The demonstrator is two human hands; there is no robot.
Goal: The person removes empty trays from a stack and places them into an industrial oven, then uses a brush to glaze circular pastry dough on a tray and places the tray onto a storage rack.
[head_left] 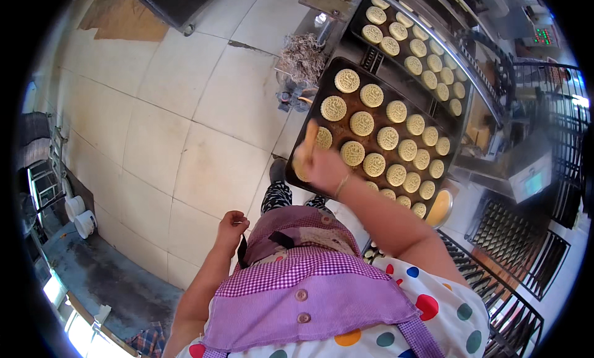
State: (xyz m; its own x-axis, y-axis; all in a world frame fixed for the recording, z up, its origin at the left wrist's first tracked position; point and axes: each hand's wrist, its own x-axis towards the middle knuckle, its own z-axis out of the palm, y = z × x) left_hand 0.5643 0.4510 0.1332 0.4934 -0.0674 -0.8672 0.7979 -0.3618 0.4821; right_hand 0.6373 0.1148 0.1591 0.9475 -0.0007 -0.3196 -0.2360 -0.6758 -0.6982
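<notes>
My right hand (pixel 318 166), blurred, grips a wooden-handled brush (pixel 310 135) over the lower-left rounds on a dark baking tray (pixel 329 79). The tray carries several rows of pale round pastries (pixel 362 122) with stamped tops. My left hand (pixel 232 227) hangs beside the purple checked apron at my waist, near a black strap, its fingers loosely curled and apart, with nothing visible in them. At the tray's right corner, partly behind it, is a bowl of yellow liquid (pixel 439 206). The brush's tip is smeared by motion.
A second filled tray (pixel 365 61) lies beyond the first, beside machinery and metal racks (pixel 507 259) on the right. A dark wheeled cart (pixel 179 5) stands at the top. White buckets (pixel 83 225) and a grey surface (pixel 105 277) are at the left. Tiled floor (pixel 161 104) spreads left of the trays.
</notes>
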